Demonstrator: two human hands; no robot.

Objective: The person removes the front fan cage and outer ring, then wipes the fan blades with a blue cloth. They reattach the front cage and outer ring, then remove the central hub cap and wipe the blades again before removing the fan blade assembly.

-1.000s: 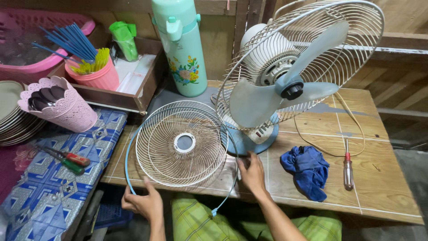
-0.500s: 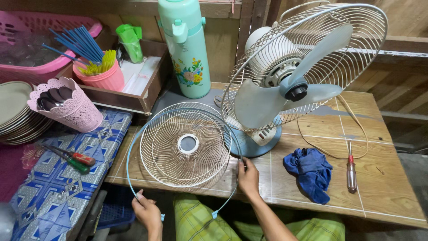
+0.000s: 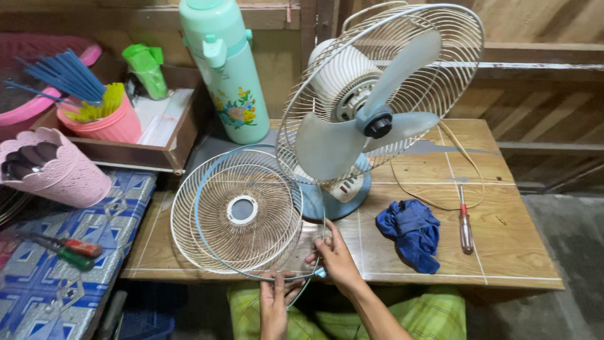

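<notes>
- Left hand (image 3: 275, 301) at desk's front edge, fingers closed on blue ring (image 3: 207, 182), steadying its loose end.
- Right hand (image 3: 336, 258) pinching ring's other end beside grille (image 3: 238, 211).
- Grille flat at front-left, fan (image 3: 371, 119) behind.
- Rag (image 3: 412, 232), screwdriver (image 3: 465, 223) toward right edge.

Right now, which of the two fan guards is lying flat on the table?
The detached front guard, lying flat by both hands, its hub hole open; the rear guard stands upright behind the blades.
</notes>
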